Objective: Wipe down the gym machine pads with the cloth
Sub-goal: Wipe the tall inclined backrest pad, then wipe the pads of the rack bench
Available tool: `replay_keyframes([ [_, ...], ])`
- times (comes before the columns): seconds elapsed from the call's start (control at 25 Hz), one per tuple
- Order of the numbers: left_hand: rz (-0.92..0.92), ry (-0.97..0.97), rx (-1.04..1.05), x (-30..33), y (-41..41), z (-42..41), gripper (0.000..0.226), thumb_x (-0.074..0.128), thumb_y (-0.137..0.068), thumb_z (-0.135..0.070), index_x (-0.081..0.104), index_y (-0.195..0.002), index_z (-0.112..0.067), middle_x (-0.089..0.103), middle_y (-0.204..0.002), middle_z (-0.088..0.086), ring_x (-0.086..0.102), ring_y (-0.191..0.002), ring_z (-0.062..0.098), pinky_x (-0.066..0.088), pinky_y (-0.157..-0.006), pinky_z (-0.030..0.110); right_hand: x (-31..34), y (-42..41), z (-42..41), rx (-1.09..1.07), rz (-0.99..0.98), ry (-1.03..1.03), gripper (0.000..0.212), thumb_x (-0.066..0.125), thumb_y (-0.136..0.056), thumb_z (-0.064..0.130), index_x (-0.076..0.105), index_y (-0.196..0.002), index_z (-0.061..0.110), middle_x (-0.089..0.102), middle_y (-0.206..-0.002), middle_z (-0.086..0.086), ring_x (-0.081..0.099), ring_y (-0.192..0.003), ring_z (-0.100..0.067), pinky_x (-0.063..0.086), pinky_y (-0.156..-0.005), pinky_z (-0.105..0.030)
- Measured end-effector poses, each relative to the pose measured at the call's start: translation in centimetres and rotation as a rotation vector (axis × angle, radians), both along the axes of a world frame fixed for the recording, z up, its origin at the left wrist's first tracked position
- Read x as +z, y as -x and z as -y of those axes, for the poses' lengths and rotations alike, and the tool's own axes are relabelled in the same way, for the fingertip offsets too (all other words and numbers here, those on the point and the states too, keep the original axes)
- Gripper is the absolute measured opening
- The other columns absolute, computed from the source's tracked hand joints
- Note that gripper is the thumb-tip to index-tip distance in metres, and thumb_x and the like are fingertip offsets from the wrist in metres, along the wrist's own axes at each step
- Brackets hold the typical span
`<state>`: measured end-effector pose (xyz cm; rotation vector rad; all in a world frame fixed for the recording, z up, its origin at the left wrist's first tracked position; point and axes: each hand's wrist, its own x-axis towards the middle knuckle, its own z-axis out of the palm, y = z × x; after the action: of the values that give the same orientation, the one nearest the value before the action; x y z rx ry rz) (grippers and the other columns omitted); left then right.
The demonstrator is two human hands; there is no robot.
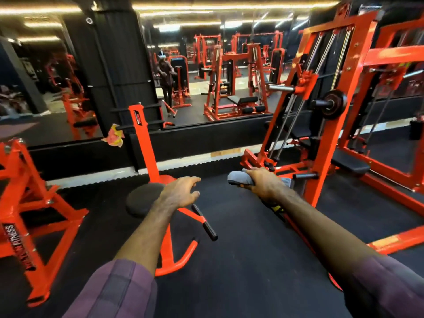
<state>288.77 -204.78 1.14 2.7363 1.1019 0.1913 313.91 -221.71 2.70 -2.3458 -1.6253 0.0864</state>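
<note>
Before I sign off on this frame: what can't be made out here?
- Head view: most of the grey cloth is covered by the right hand that grips it.
- A yellow-and-black thing under the right wrist is mostly hidden; unidentifiable.
- The round pad is partly behind the left hand and forearm.
- Lettering on the left frame is blurred.

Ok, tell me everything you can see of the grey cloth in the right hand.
The grey cloth looks soft and bunched into a thick roll. The right hand grips it from above, fingers curled round its middle, so one rounded end sticks out to the left and a smaller bit shows past the hand on the right. It is held in the air above the black floor, near the base of the orange machine frame. It touches no pad.
</note>
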Motion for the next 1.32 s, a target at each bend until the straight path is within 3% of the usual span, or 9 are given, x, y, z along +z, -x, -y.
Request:
replay_keyframes([
  [0.2,-0.012,0.007,-0.061,1.5,-9.6,-18.0,0.061,0.063,-0.094,-0.04,0.05,-0.153,-0.034,0.065,-0.14,-0.009,0.063,-0.127,0.017,0.053,-0.105,0.042,1.5,-8.1,-17.1,-0.003,0.146,0.051,0.064,0.062,-0.101,0.045,0.039,-0.159,0.03,0.051,-0.153,-0.001,0.048,-0.138,-0.03,0.046,-0.109,-0.05],
  [0.36,0.031,-0.01,-0.112,3.5,-17.6,-28.7,0.061,0.061,-0.093,-0.044,0.051,-0.152,-0.036,0.066,-0.141,-0.01,0.062,-0.131,0.018,0.053,-0.107,0.046,2.7,-15.3,-27.3,-0.045,0.142,-0.003,0.068,0.065,-0.099,0.04,0.038,-0.161,0.029,0.048,-0.159,0.0,0.043,-0.144,-0.028,0.043,-0.112,-0.048],
  [0.48,0.05,-0.051,-0.153,4.1,-23.9,-35.5,0.058,0.063,-0.097,-0.04,0.05,-0.153,-0.035,0.063,-0.146,-0.011,0.059,-0.135,0.019,0.052,-0.106,0.045,2.3,-21.4,-34.0,-0.069,0.127,0.001,0.064,0.063,-0.101,0.041,0.041,-0.159,0.028,0.049,-0.156,-0.003,0.044,-0.142,-0.031,0.045,-0.109,-0.054],
  [1.0,0.093,-0.078,-0.157,3.1,-56.6,-68.0,0.056,0.06,-0.1,-0.037,0.047,-0.155,-0.038,0.056,-0.15,-0.013,0.058,-0.135,0.017,0.051,-0.102,0.038,0.3,-55.6,-69.2,-0.068,0.143,-0.012,0.072,0.072,-0.09,0.045,0.046,-0.155,0.029,0.056,-0.151,-0.002,0.051,-0.137,-0.031,0.046,-0.111,-0.05],
  [1.32,0.037,-0.049,-0.198,-2.0,-75.4,-91.2,0.059,0.057,-0.1,-0.039,0.044,-0.158,-0.037,0.054,-0.153,-0.013,0.056,-0.136,0.014,0.052,-0.104,0.038,-4.1,-72.3,-89.0,-0.12,0.127,0.03,0.077,0.075,-0.087,0.044,0.045,-0.156,0.029,0.055,-0.152,0.0,0.05,-0.135,-0.03,0.044,-0.108,-0.047],
])
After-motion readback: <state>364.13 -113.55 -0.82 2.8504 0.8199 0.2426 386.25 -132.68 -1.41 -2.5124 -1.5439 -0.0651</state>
